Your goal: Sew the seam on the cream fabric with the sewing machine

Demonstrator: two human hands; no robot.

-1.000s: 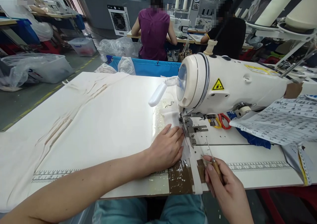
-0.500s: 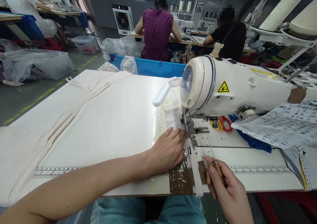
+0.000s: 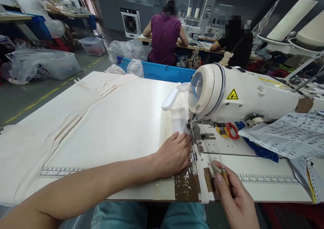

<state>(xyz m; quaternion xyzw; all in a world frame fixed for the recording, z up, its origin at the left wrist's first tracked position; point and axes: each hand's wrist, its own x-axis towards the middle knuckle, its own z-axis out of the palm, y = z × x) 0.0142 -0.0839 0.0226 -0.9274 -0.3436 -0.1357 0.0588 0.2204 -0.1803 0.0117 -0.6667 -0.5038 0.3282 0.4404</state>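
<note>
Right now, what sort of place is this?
Probably a sewing workshop: there's a sewing machine up close, thread cones at the upper right, and farther back a person in a purple top near another machine.

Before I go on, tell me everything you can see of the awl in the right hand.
The awl has a thin, straight, metallic-looking shaft and a brown handle that looks wooden. The right hand grips the handle, partly hiding it. The shaft slants away from the person, tip forward and slightly left, over the white table; whether the tip touches it is unclear.
</note>
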